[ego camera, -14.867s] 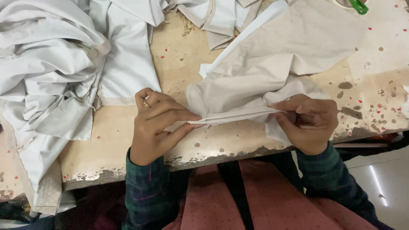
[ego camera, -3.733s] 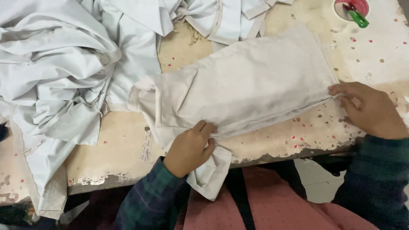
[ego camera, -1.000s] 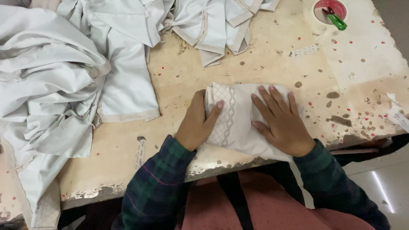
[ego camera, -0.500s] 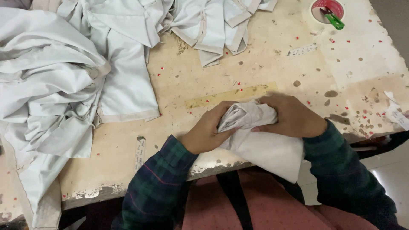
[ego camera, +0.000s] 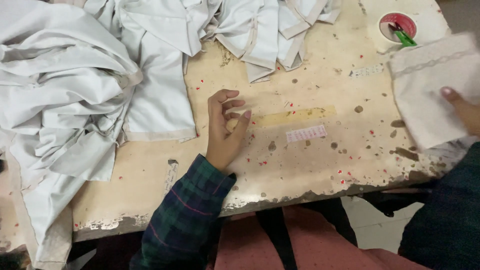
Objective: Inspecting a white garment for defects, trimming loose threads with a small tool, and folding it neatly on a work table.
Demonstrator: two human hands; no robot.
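My left hand (ego camera: 224, 130) hovers over the worn table (ego camera: 300, 165) with its fingers loosely curled and nothing in it, just right of a flat white cloth piece (ego camera: 159, 105). My right hand (ego camera: 462, 111) is at the far right edge of the view, gripping a folded off-white cloth with a lace trim (ego camera: 434, 87) and holding it out over the table's right end. Only the thumb and part of that hand show.
A big heap of white garments (ego camera: 55, 100) covers the table's left side, with more white pieces (ego camera: 260, 30) along the back. A white cup holding a green tool (ego camera: 397, 29) stands at the back right. Small paper labels (ego camera: 306, 134) lie mid-table.
The folded cloth has been lifted off the table front and carried to the right in my right hand. My left hand has let go of it and moved left.
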